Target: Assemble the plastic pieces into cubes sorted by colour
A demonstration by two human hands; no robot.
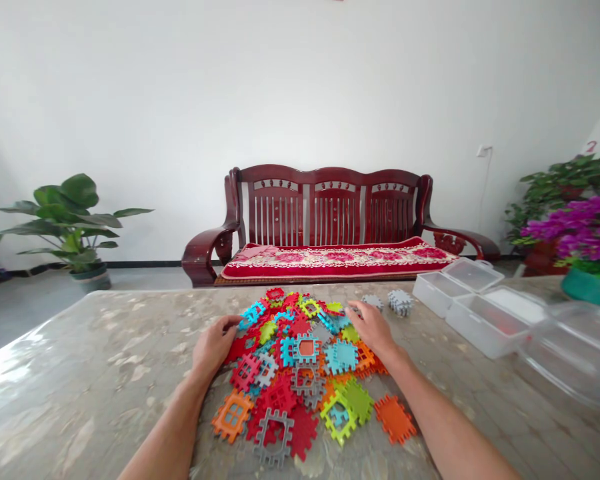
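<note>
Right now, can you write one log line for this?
left hand: on tile pile edge | right hand: on pile's far side | gray tiles: apart | clear boxes: right

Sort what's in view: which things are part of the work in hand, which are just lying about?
In hand:
- pile of colourful interlocking tiles
- left hand, resting on the pile's left edge
- right hand, on the pile's far right side
- small stack of grey tiles, apart from the pile

Lying about:
- clear plastic boxes
- wooden bench
- potted plants
- marbled table

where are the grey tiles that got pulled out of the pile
In the head view, the small stack of grey tiles sits on the table's far right, between the right hand and the clear plastic boxes.
</note>
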